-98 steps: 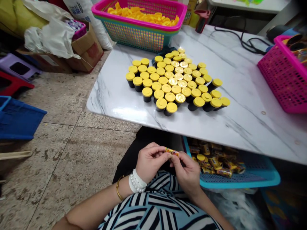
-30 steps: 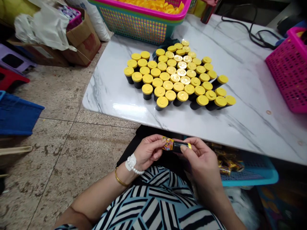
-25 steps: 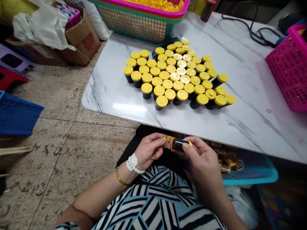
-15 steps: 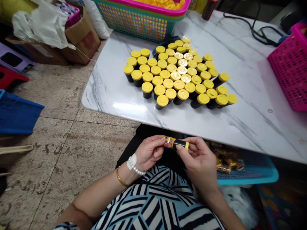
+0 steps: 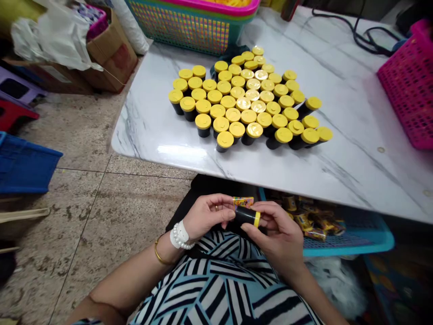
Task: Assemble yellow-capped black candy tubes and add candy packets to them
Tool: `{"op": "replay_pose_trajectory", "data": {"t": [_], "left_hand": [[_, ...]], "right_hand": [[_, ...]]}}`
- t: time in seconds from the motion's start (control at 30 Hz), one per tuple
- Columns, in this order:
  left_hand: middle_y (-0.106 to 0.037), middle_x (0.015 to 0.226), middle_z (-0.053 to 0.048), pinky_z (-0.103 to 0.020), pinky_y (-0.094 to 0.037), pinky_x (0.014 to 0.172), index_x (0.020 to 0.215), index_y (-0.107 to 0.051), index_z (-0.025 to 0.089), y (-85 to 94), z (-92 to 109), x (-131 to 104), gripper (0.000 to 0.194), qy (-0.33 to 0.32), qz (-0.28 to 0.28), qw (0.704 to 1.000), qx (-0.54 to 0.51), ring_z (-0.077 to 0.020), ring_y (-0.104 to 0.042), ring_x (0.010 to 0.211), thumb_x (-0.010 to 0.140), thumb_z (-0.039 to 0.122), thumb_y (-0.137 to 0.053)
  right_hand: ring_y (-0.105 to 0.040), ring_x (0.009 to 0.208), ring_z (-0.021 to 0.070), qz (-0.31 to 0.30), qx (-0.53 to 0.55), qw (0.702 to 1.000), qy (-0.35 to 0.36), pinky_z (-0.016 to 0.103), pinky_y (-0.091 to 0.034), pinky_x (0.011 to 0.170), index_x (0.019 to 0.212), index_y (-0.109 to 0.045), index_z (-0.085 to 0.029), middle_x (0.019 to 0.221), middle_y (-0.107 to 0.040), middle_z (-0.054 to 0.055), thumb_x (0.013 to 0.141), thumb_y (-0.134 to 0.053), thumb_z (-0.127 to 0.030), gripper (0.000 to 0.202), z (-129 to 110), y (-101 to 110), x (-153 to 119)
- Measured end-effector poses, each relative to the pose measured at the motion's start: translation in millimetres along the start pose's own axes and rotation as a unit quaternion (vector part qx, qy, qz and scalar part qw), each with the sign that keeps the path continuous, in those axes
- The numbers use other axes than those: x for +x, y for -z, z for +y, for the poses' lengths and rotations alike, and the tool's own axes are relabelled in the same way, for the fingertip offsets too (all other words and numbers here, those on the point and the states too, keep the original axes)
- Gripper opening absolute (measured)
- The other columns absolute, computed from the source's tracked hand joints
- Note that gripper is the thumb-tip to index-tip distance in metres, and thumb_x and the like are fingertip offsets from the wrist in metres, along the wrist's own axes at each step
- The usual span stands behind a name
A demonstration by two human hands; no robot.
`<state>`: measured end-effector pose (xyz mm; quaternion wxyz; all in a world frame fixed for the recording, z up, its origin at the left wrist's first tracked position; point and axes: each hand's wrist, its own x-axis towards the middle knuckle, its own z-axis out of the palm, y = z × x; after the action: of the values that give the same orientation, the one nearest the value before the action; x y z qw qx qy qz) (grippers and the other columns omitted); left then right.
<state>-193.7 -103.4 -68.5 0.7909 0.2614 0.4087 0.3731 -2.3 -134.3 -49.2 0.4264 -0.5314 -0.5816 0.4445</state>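
A small black canister (image 5: 245, 215) with a yellow cap lies sideways between my hands, just below the table's front edge. My right hand (image 5: 279, 230) is closed around its capped end, thumb below and fingers above. A colourful printed wrapper (image 5: 243, 201) shows along the canister's upper side. My left hand (image 5: 211, 214) is closed at the other end, its thumb against the canister and its fingers by the wrapper's left edge. How far the wrapper goes round the canister is hidden. On the table stand several black canisters with yellow caps (image 5: 233, 115), packed closely; some on the right lean.
The marble-patterned table (image 5: 152, 140) spans the front. A blue basket (image 5: 365, 241) of wrapped pieces sits under its edge. Stacked baskets (image 5: 182, 27) stand at the back, a pink basket (image 5: 409, 85) at right. Cardboard boxes (image 5: 111, 49) and a blue crate (image 5: 27, 162) are on the left.
The printed wrapper, earlier around the canister's left part, now shows along its upper side, with more black canister bare. My left thumb has shifted onto the canister. The view has tilted slightly.
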Motion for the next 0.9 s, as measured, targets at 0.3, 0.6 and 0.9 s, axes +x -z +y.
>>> {"op": "replay_pose_trajectory", "data": {"t": [0.3, 0.6, 0.9], "left_hand": [[-0.054, 0.052, 0.003, -0.012, -0.020, 0.037, 0.074, -0.068, 0.011, -1.8, -8, 7, 0.033, 0.093, 0.090, 0.990, -0.053, -0.0013, -0.039, 0.041, 0.061, 0.035, -0.087], [-0.048, 0.043, 0.006, -0.012, -0.013, 0.032, 0.068, -0.056, 0.016, -3.1, -8, 9, 0.028, 0.074, 0.106, 0.991, -0.042, -0.0023, -0.035, 0.032, 0.065, 0.030, -0.080], [-0.065, 0.065, -0.004, -0.014, -0.018, 0.034, 0.083, -0.067, 0.009, -11.5, -7, 8, 0.035, 0.100, 0.038, 0.990, -0.089, -0.0007, -0.041, 0.037, 0.064, 0.032, -0.084]], "right_hand": [[-0.068, 0.090, 0.0156, -0.008, 0.096, 0.993, -0.067, 0.025, -0.058, 0.079, 0.102, -0.067, -0.026, 0.101, -0.066, 0.003, 0.076, -0.076, -0.018, 0.028, 2, 1, -3], [-0.070, 0.094, 0.0151, 0.057, 0.154, 0.972, -0.165, 0.025, -0.057, 0.085, 0.102, -0.068, -0.023, 0.106, -0.074, 0.004, 0.078, -0.077, -0.024, 0.026, 5, 7, 5], [-0.072, 0.083, 0.0142, 0.074, 0.111, 0.977, -0.165, 0.023, -0.059, 0.077, 0.098, -0.065, -0.022, 0.092, -0.075, 0.003, 0.077, -0.077, -0.025, 0.025, 8, -2, 8]]}}
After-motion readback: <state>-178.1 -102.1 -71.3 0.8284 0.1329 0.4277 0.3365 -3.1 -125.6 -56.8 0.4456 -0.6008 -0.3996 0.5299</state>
